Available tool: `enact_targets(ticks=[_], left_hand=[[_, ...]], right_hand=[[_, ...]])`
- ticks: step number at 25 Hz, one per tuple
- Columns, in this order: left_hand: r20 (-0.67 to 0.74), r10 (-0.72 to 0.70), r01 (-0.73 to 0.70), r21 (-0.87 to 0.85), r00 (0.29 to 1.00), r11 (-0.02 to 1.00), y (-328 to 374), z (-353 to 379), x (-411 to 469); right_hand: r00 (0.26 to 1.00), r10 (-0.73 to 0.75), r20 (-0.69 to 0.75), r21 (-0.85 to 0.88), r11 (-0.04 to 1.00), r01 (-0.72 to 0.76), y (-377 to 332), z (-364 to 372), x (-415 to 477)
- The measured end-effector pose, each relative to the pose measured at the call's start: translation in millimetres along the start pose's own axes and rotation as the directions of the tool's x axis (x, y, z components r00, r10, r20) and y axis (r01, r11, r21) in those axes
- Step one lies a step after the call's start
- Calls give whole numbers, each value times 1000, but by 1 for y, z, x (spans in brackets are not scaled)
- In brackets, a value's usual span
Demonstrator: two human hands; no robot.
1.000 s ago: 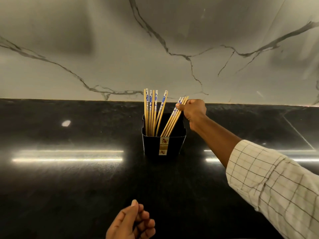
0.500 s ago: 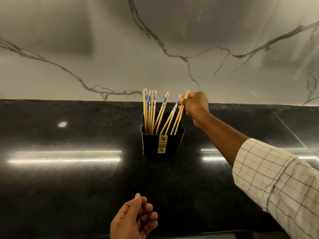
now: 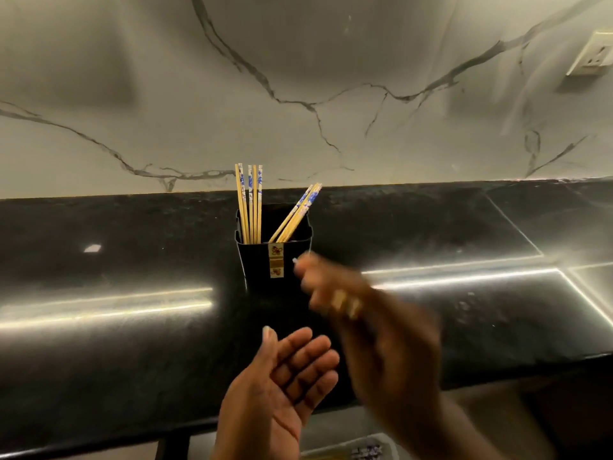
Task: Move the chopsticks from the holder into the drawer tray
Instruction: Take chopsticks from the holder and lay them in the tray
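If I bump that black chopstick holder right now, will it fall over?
Maybe. The holder looks taller than wide and narrows toward its base, so it might tip. Few chopsticks remain, so it is probably light. The glossy countertop might let it slide instead.

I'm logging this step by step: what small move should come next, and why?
Probably lay whatever the blurred right hand holds into the open, upturned left hand. The two are close together, and chopsticks remain in the holder for more trips.

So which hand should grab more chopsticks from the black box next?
Probably the left hand: it is open, palm up. The right hand is blurred and seems to hold something.
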State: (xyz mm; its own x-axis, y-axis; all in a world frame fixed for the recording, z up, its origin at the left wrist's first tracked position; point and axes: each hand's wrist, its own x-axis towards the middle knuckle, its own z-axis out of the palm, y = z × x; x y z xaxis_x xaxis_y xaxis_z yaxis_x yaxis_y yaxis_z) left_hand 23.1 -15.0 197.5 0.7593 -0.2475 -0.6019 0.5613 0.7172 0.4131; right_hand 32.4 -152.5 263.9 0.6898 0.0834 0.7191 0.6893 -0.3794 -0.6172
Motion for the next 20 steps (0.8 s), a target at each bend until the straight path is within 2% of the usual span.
enact_targets(ticks=[2,3,4,5,6,7,8,9,10,11,12,13,15,17,20], left_hand=[[83,-87,100,-169,993,980,-6,5,-12],[128,-94,113,-153,987,982,-9,1,-17],[111,-87,93,-50,990,994,-13,-6,-19],[62,-67,63,70,996,996,-17,-11,-22],[38,-74,68,133,997,989,-21,-17,-24],[34,-94,87,171,995,981,-24,-23,-25],[21,-110,102,222,994,970,-35,-30,-23],[-15,-109,109,284,994,953,-42,-39,-22],[-45,-106,115,360,993,926,-49,-48,-20],[-52,-117,128,427,992,895,-56,-56,-19],[-45,-144,147,496,989,856,-63,-66,-17],[-36,-182,170,569,983,805,-68,-72,-15],[-44,-279,229,702,959,674,-76,-85,-13],[-99,-334,284,772,937,569,-83,-96,-9],[-201,-362,360,817,910,450,-85,-109,-7]], right_hand=[[954,2,299,-109,994,32,-11,-5,-65],[915,32,403,-161,986,37,-10,-12,-91],[887,144,438,-171,982,-75,-12,-13,-107],[823,367,433,-130,929,-346,-19,-5,-115],[741,585,329,-99,802,-589,-18,-5,-123],[624,691,365,-79,691,-719,-19,-6,-134],[585,700,409,-159,686,-710,-22,-9,-153],[606,712,355,-293,700,-651,-25,-13,-172],[636,741,216,-350,667,-658,-22,-14,-187],[593,804,43,-144,593,-793,-19,-14,-196],[548,834,-64,31,550,-834,-15,-15,-197],[447,889,-96,205,457,-866,-9,-14,-192],[168,981,92,447,110,-888,11,-12,-188],[-26,978,208,474,-124,-872,29,-10,-188],[-263,934,240,498,-351,-793,45,-6,-208]])
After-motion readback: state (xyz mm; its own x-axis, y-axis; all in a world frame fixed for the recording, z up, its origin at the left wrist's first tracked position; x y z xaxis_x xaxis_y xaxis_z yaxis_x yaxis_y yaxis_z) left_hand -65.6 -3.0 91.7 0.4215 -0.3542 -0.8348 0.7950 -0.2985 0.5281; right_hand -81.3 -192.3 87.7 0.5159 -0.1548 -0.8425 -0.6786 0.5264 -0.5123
